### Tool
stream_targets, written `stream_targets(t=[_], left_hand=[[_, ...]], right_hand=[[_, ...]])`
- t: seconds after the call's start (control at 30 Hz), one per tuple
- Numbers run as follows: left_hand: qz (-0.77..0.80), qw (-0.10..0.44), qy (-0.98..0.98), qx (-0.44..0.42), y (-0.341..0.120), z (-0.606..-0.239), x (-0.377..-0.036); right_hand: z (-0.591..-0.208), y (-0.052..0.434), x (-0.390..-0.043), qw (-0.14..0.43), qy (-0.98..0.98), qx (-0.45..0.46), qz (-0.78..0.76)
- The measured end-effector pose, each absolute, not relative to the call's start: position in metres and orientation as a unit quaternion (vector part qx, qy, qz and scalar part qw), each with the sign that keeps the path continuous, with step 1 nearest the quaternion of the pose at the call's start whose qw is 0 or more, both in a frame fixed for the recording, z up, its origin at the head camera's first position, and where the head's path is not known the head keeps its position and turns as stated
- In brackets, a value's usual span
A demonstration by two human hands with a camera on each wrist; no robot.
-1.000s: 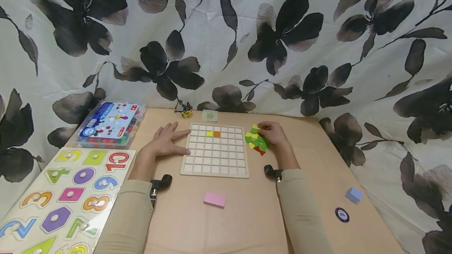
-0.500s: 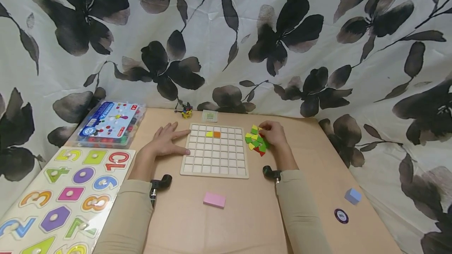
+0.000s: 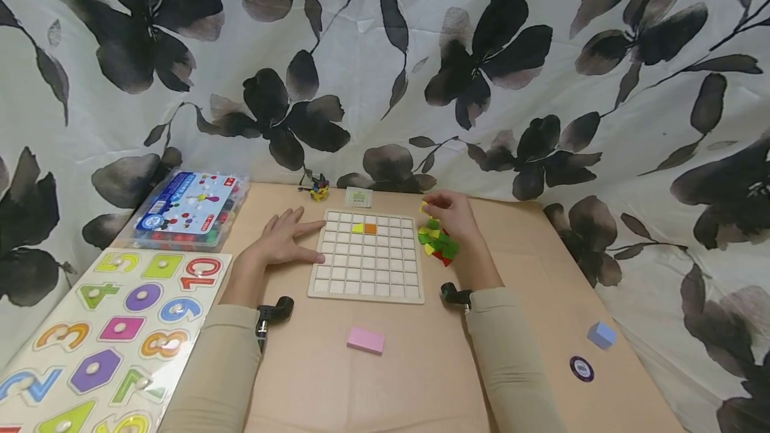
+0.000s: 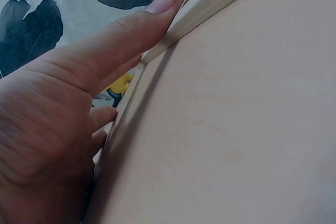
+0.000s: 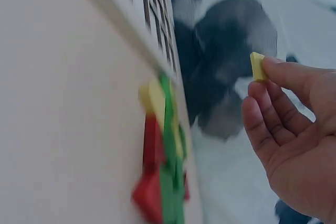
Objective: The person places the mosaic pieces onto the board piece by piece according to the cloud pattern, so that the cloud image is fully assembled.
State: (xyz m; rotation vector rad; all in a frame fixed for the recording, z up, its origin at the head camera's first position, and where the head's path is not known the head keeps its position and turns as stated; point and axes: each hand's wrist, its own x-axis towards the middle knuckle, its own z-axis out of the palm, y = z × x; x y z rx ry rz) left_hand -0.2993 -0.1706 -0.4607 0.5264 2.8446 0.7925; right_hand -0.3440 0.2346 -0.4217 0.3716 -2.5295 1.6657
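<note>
Only two tiles lay in the grid board [image 3: 365, 256]; the right hand [image 3: 450, 211] pinched a yellow tile [image 5: 257, 66], the left hand [image 3: 283, 240] rested flat, holding nothing.

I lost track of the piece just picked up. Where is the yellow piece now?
In the head view, the yellow piece is pinched in the right hand, lifted above the pile of coloured pieces, right of the grid board.

yellow piece [image 5: 257, 66] | small wedge | pinched, lifted above coloured pile [image 3: 438, 243] beside grid board [image 3: 367, 258]
</note>
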Motion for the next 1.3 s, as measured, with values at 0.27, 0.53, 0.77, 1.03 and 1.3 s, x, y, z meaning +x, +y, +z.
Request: stream_targets(t=[0.27, 0.53, 0.77, 1.03, 1.3], left_hand=[[0.265, 0.074, 0.946, 0.173, -0.171, -0.462, -0.301], [0.267, 0.075, 0.945, 0.172, -0.171, -0.463, -0.302], [0.267, 0.074, 0.946, 0.171, -0.171, -0.463, -0.302], [0.266, 0.073, 0.946, 0.171, -0.170, -0.461, -0.300], [0.265, 0.073, 0.946, 0.171, -0.170, -0.461, -0.301]], right_hand=[[-0.418, 0.187, -0.352, 0.008, -0.863, 0.217, 0.456], [-0.425, 0.159, -0.360, -0.044, -0.899, 0.274, 0.338], [-0.426, 0.153, -0.359, -0.067, -0.909, 0.269, 0.310], [-0.425, 0.153, -0.356, -0.074, -0.913, 0.262, 0.304], [-0.422, 0.166, -0.353, -0.062, -0.914, 0.269, 0.296]])
